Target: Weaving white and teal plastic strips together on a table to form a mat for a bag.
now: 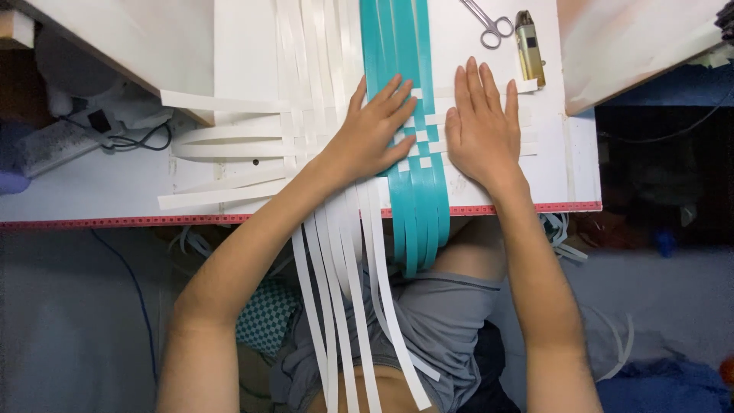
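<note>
Your left hand (370, 130) lies flat and open, palm down, fingers spread, pressing on the woven patch where the teal strips (405, 115) cross the white strips (306, 138); it grips nothing, only holds the weave down. Your right hand (482, 122) is just beside it, also flat and open with fingers together, resting on the white crosswise strip ends at the teal band's far edge. Between your two hands the teal strips run straight away from you and back toward you, hanging over the table (581, 176) edge onto your lap. Out past your left hand, loose white strips fan sideways across the table. Beyond your right fingertips lie scissors (487, 23) and a small olive-gold device (529, 46), near each other, untouched.
</note>
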